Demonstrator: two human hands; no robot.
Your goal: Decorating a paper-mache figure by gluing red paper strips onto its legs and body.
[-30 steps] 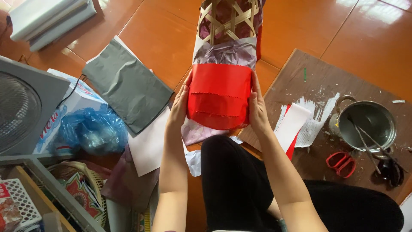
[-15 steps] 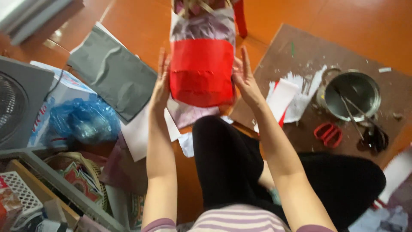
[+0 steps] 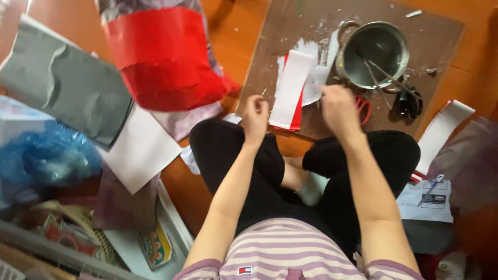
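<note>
White paper strips with red paper beneath (image 3: 290, 89), a flat stack, lie on the brown board (image 3: 441, 39) between the two hands; the long axis runs from the near edge of the board away from the person, leaning slightly right at the far end, which points toward the pot. Brown rectangular board, flecked with white scraps, rests on the orange floor (image 3: 238, 36); its far edge is cut off by the frame. Red paper-covered lantern body with a grey-purple paper band (image 3: 163, 54), large, lies on the floor left of the board, its upper part out of frame. Grey crumpled paper sheet (image 3: 62, 93), left of the lantern, partly overlapped by it. White plain paper sheet (image 3: 137, 150), below the grey one. Blue plastic bag (image 3: 44, 161), far left, blurred. Round metal pot with a handle (image 3: 373, 52), on the board, right of the strips; thin sticks lean across its rim, contents hard to make out. Left hand (image 3: 256, 116), at the board's near edge just left of the strips, fingers curled loosely; whether it pinches anything cannot be told. Right hand (image 3: 340, 109), just right of the strips, fingers bent downward and blurred; whether it grasps anything cannot be told. Red-handled scissors (image 3: 363, 106), mostly hidden behind the right hand. Black small object (image 3: 407, 101), beside the pot, indistinct.
</note>
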